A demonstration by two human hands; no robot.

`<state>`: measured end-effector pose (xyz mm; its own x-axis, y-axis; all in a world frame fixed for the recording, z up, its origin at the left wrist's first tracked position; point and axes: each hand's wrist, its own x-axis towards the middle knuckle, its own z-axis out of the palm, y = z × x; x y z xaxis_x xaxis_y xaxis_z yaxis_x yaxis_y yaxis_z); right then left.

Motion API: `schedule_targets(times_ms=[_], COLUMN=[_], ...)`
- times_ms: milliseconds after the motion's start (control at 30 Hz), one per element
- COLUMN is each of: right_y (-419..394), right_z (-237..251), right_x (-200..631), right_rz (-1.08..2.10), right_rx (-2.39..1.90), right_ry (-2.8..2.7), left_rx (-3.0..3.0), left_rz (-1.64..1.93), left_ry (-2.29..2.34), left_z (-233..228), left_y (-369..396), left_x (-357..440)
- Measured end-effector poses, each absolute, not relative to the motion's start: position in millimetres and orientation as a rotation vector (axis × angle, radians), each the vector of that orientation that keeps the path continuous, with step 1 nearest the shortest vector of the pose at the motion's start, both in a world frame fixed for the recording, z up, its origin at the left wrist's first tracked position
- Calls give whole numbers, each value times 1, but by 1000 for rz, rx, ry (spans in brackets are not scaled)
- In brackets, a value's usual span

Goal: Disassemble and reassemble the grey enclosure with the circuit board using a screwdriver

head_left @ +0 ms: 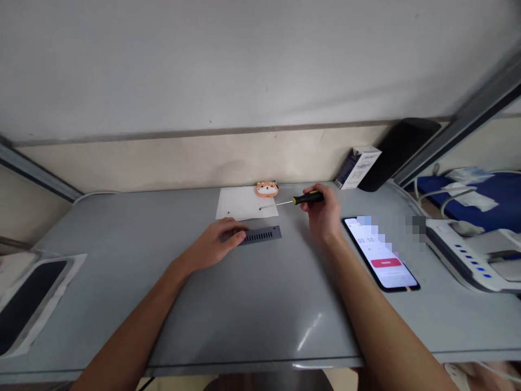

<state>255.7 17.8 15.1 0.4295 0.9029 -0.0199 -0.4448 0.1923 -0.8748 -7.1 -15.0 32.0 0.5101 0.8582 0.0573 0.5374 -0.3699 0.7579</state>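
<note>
My right hand [323, 212] is closed round the black and yellow handle of a screwdriver [308, 197]. Its thin shaft points left, and the tip is at a small dark screw [260, 208] over a white sheet of paper [240, 201]; whether the two touch I cannot tell. Another tiny dark screw [228, 212] lies on the paper's left part. With thumb and fingers, my left hand [222, 239] grips the left end of a dark grey slotted plate [262, 234], which rests on the table just in front of the paper.
An orange animal-faced case [267, 189] sits at the paper's back edge. On the right are a phone [382, 255] showing a timer, a white power strip [468, 255], a small box [358, 167] and a black cylinder [401, 155]. A dark tablet-like device [30, 298] lies left.
</note>
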Motion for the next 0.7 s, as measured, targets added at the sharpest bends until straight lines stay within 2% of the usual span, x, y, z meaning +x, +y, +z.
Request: schedule_targets(times_ms=[300, 700], right_y=[8, 4], right_z=[18, 3], right_x=[237, 228], right_rz=[1172, 1202], right_rx=[-989, -1037], right_ry=[-643, -736], left_rx=[1917, 1877], left_rz=[729, 1154], left_ry=[1256, 1194], left_z=[17, 21], left_y=[-13, -16], left_x=[-3, -8])
